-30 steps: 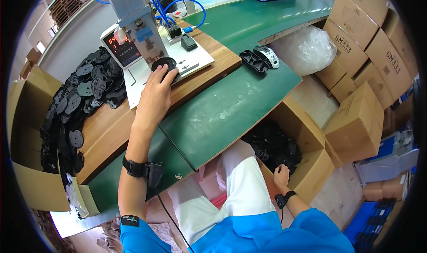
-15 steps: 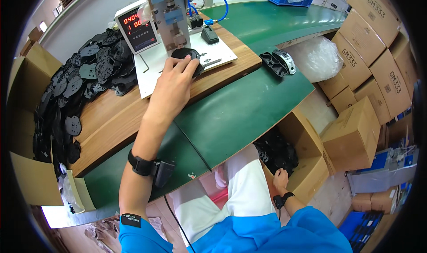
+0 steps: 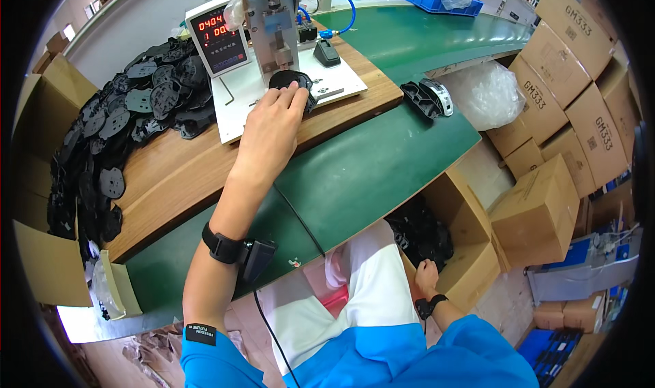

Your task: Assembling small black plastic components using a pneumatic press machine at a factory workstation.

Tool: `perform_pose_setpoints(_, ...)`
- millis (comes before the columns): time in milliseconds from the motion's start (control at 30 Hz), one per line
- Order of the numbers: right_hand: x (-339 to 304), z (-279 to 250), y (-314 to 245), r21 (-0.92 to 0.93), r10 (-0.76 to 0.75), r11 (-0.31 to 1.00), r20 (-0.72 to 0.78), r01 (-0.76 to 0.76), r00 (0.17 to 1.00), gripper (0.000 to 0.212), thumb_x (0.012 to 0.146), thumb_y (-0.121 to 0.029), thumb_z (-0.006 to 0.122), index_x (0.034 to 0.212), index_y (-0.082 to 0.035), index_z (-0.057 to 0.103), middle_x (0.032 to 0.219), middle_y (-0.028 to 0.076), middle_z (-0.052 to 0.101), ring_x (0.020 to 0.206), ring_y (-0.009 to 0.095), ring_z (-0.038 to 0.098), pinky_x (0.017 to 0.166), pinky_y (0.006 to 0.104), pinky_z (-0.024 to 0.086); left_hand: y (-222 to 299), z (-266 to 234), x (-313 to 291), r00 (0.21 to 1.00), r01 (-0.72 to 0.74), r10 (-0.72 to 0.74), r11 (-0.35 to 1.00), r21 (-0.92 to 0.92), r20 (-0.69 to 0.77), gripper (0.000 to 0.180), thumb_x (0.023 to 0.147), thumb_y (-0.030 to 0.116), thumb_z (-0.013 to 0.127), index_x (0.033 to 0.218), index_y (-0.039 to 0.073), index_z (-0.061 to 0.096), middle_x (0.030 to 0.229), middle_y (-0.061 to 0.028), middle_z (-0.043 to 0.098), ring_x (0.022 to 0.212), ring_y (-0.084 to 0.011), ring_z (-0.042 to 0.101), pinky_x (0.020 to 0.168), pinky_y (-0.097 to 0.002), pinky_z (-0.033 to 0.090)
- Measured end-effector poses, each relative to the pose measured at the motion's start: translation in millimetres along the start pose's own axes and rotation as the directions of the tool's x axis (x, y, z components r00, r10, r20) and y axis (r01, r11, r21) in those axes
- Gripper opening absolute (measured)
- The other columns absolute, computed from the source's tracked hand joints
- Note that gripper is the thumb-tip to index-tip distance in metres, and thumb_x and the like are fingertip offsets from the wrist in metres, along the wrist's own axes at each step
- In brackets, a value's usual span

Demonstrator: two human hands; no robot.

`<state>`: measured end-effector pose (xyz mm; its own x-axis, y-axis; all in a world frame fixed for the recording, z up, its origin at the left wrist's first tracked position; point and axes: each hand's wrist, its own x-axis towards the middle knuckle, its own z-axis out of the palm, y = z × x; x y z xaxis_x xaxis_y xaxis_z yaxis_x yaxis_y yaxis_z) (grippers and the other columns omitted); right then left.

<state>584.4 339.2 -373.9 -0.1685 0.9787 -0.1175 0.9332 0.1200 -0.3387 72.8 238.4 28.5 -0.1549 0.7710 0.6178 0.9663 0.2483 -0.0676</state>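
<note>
Black and rounded, the part (image 3: 282, 79) sits over the white base plate (image 3: 346, 84), beneath the press (image 3: 277, 37), and the left hand (image 3: 274, 125) is staying with it! The view has swung this past second, yet those fingers remain on the part's near side, so the work is holding at the press. They're slightly bent, thumb hidden; gripping or merely steadying, I can't tell. Lower right, the right hand (image 3: 426, 277) is half-curled at the open carton (image 3: 477, 269), any hold unclear.
</note>
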Motion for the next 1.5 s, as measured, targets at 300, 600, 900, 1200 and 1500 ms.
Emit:
perform_pose_setpoints(300,-0.6,0.8,0.7,-0.013,0.005,1.000,-0.018,-0.005,1.000,0.035,0.099,-0.028,0.047,0.101,-0.002,0.070,0.108,0.021,0.068,0.103,0.044,0.066,0.090,0.0546,0.052,3.5,-0.5,-1.7,1.000,0.006,-0.006,1.000,0.002,0.006,0.041,0.083,-0.009,0.061,0.123,-0.002,0.061,0.127,-0.0171,0.070,0.113,-0.0345,0.066,0.099,-0.0426,0.055)
perform_pose_setpoints(600,-0.1,-1.4,-0.9,-0.005,0.008,1.000,-0.012,-0.008,1.000,0.035,0.100,-0.028,0.046,0.101,-0.001,0.070,0.108,0.022,0.069,0.102,0.045,0.066,0.091,0.0545,0.052,2.9,-3.0,-1.5,1.000,0.013,-0.013,1.000,-0.014,0.004,0.041,0.083,-0.009,0.060,0.124,-0.001,0.060,0.128,-0.0178,0.070,0.114,-0.0352,0.066,0.099,-0.0430,0.055)
perform_pose_setpoints(900,1.0,-2.8,-1.8,-0.016,0.018,1.000,0.011,-0.017,1.000,0.037,0.100,-0.028,0.045,0.101,-0.001,0.069,0.108,0.024,0.069,0.102,0.046,0.066,0.091,0.0556,0.052,5.3,-5.0,-0.8,0.999,0.026,-0.025,0.999,-0.034,0.036,0.041,0.084,-0.009,0.060,0.124,-0.001,0.061,0.129,-0.0175,0.070,0.115,-0.0351,0.065,0.099,-0.0429,0.055)
perform_pose_setpoints(1200,-0.2,-2.8,-1.1,-0.012,-0.011,1.000,0.016,0.011,1.000,0.038,0.100,-0.029,0.044,0.100,-0.001,0.070,0.108,0.024,0.070,0.102,0.045,0.067,0.091,0.0556,0.052,1.5,-0.3,-1.1,1.000,0.010,-0.011,1.000,-0.020,-0.014,0.039,0.084,-0.009,0.060,0.122,-0.001,0.061,0.129,-0.0174,0.070,0.114,-0.0351,0.065,0.099,-0.0432,0.055)
perform_pose_setpoints(1500,1.5,-4.7,-1.7,-0.009,0.019,1.000,0.023,-0.019,1.000,0.038,0.100,-0.030,0.044,0.098,-0.001,0.069,0.107,0.024,0.070,0.101,0.046,0.067,0.091,0.0559,0.052,4.0,-1.4,-3.4,1.000,0.013,-0.013,0.999,-0.044,-0.006,0.039,0.085,-0.008,0.060,0.123,-0.001,0.060,0.129,-0.0183,0.070,0.114,-0.0359,0.065,0.099,-0.0439,0.054)
